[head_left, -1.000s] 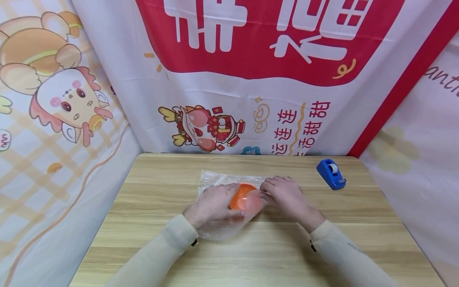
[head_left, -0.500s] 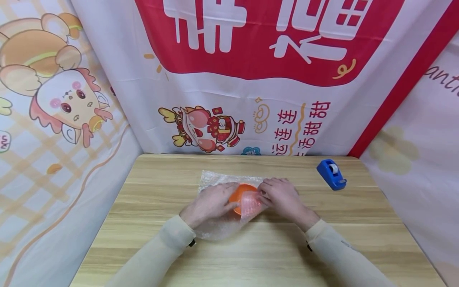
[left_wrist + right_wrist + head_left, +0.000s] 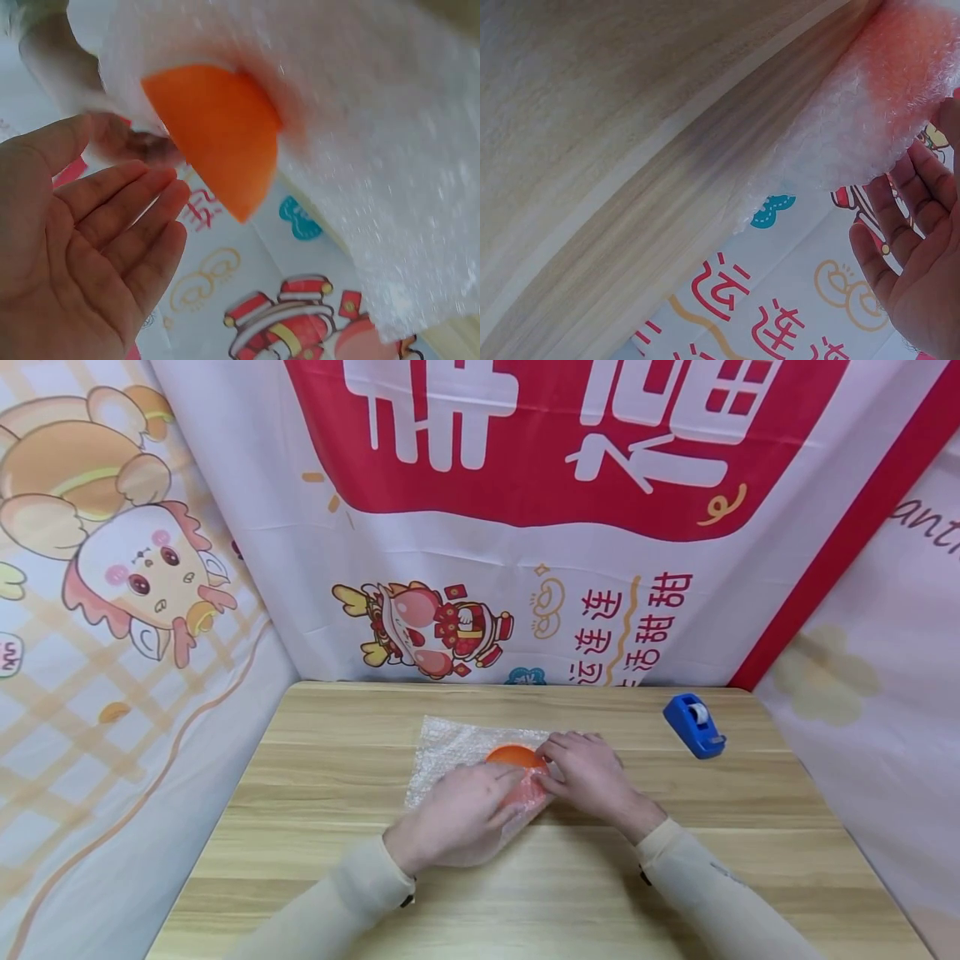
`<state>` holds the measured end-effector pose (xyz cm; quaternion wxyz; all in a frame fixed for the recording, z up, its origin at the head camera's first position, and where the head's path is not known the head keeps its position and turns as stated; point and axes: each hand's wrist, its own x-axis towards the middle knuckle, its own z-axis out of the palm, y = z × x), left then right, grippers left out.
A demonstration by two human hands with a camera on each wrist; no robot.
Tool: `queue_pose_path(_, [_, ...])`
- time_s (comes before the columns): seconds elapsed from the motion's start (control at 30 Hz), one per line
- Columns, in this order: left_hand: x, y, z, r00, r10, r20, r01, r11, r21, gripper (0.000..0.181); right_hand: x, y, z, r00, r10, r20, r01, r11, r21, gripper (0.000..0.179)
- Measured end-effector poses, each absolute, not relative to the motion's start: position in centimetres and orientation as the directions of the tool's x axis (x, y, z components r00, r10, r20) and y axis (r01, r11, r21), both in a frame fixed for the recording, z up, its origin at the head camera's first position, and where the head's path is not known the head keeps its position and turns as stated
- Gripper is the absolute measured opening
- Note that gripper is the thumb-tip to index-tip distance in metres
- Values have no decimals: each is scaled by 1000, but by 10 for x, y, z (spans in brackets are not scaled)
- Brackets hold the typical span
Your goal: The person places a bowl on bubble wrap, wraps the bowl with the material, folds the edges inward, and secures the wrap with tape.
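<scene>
Pinching bubble wrap (image 3: pixel 442 752) at the rim of the orange bowl (image 3: pixel 516 753) w/ R hand (image 3: pixel 588 777), apparently btwn thumb & index; prob. to anchor the folded flap there and stop it from springing back. Remaining R fingers only loosely bent in the R wrist view (prob. no need for a full fist on such thin stuff). Not grasping anything w/ L hand (image 3: pixel 461 802): released, w/ fingers extended over the near side of the flap, a bit blurred, so exact contact hard to tell. Seemingly held flattish so as to press or smooth rather than grip. Orange bowl btwn both hands, on the wrap, just beyond L fingertips and just beside R ones; near part under the see-through flap, far part bare. More bubble wrap beneath and beyond L hand, perhaps left long on that side for extra cover. Blue tape dispenser (image 3: pixel 693 727) well apart from R hand, farther out to its right; untouched, maybe parked there for R reach w/o crowding the wrap. Under both hands, wooden table (image 3: pixel 337 777); far beyond them, printed cloth (image 3: pixel 450 552).
</scene>
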<state>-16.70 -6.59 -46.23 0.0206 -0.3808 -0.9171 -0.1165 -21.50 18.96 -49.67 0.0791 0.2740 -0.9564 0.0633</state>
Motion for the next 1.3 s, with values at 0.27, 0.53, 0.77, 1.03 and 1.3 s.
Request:
queue_pose_path(0.27, [-167, -55, -493, -632, 769, 99, 774, 631, 46, 50, -214, 189, -497, -831, -518, 203, -540, 839, -71, 37])
queue_pose_path(0.53, [-158, -48, -486, -645, 754, 124, 759, 651, -7, 44, -219, 200, -493, -877, -435, 203, -467, 871, -153, 35])
queue_pose_path(0.77, [-160, -46, -492, -649, 745, 152, 749, 662, -46, 32, -228, 216, -492, -941, -324, 99, -339, 899, -276, 39])
queue_pose_path(1.03, [-160, -44, -495, -638, 749, 176, 749, 657, -83, 20, -247, 234, -499, -972, -231, -49, -202, 919, -339, 46])
queue_pose_path(1.3, [-162, -45, -498, -634, 761, 140, 759, 647, -78, 25, -269, 241, -500, -965, -232, -122, -185, 933, -308, 53])
